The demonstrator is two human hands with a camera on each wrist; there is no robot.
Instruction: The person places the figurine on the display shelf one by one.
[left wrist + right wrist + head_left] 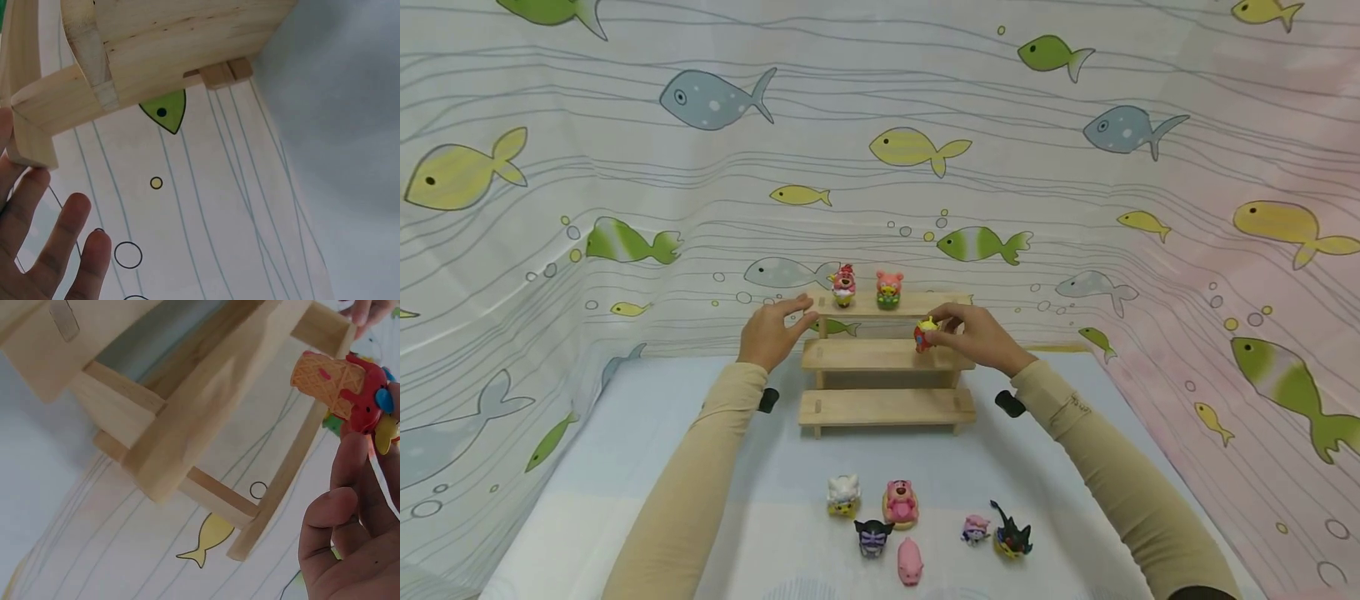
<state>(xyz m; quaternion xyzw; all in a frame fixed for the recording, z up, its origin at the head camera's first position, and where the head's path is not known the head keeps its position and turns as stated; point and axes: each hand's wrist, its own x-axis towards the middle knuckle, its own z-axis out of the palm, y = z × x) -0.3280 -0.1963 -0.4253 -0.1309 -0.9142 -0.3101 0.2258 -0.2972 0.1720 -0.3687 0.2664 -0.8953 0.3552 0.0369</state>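
Beside the rack [880, 404]: right hand [981, 335] pinches red toy [923, 336], apparently shelving it.
Top shelf [928, 303] end: left hand [769, 335], fingers spread.
Red toy: likely needs standing upright, then release.

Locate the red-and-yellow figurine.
Head view, right of centre: figurine held in the right hand, near the right end of the middle shelf.

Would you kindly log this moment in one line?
right hand: holds red figurine | left hand: at top shelf | shelved: two figurines
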